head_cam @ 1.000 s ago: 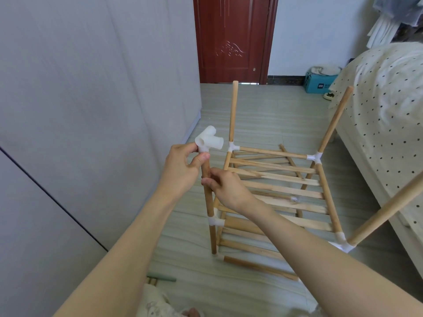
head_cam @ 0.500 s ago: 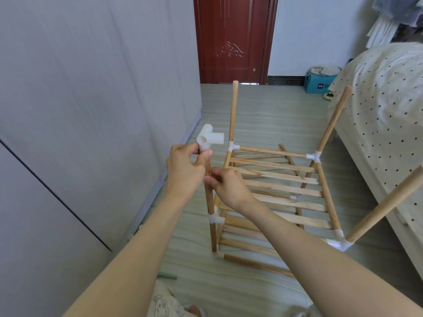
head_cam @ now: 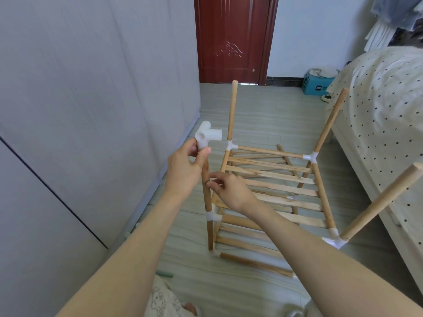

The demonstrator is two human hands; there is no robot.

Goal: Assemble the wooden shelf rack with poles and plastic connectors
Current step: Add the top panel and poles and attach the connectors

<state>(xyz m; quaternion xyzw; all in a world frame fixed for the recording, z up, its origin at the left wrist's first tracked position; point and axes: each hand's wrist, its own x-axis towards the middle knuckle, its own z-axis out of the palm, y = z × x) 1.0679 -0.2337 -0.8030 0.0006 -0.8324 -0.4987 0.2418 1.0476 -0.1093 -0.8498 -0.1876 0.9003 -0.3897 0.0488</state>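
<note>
Connector: the white plastic connector (head_cam: pixel 207 135) sits on top of the near-left pole (head_cam: pixel 206 186) of the wooden shelf rack (head_cam: pixel 270 191), in about the same spot as a second ago; its open sockets face up and to the right.
Left hand: the left hand (head_cam: pixel 184 170) pinches the connector's lower collar between thumb and fingers, as it did a moment earlier.
Right hand: the right hand (head_cam: pixel 229 191) holds the same pole just below the left hand, fingers curled round it; it has barely shifted.
Change: very little has moved over the last second, only a slight drift of view and hands.
Meaning: the connector looks seated or nearly so; I judge the hands are pressing or twisting it to line up its sockets.
Rack: it stands on the floor (head_cam: pixel 263 115) beside the bed (head_cam: pixel 389 110), and the other three upright poles carry no top connectors.
</note>
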